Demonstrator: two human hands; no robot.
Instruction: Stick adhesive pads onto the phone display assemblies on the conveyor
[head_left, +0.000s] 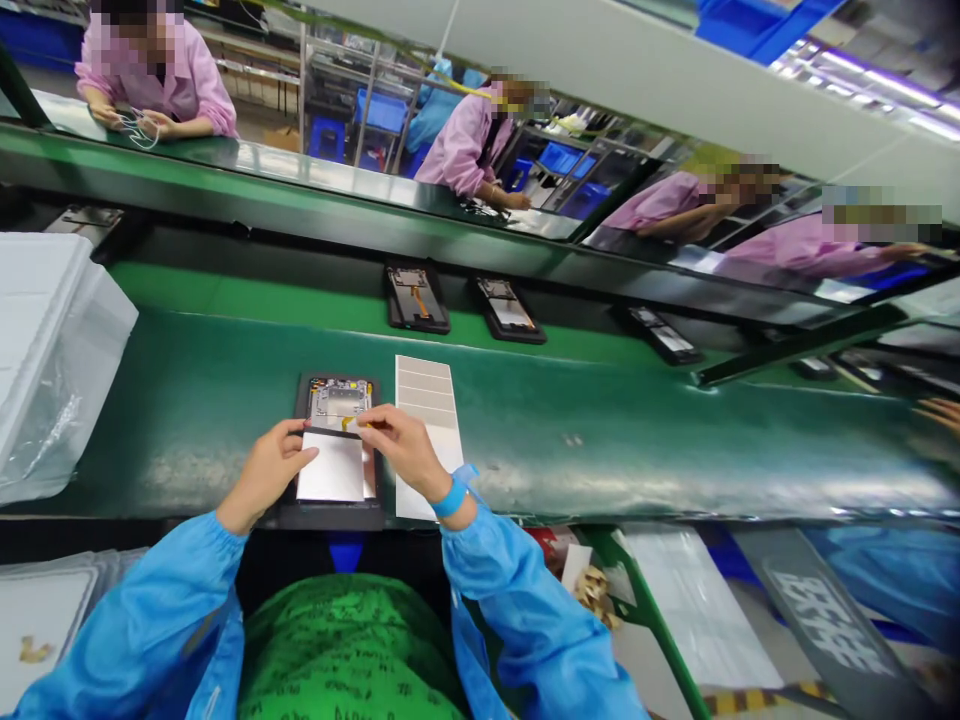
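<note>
An opened electronic device (341,398), phone- or tablet-like with bare circuitry at its top, lies in a dark tray (330,516) in front of me. A white rectangular piece (330,470) covers its lower part. My left hand (271,468) grips the device's left side, its thumb on the white piece's edge. Thumb and fingers of my right hand (409,448) are pinched together over the device beside a small yellow flex cable (348,423); what they hold is too small to make out. A sheet of pale labels (426,395) lies partly under my right wrist.
Several opened devices in trays sit on the green belt behind, one with an orange flex cable (420,298). White plastic trays (52,370) are stacked at left. A dark post (802,345) slants at right. Several people in pink work across the line; another person's hand (941,412) shows far right.
</note>
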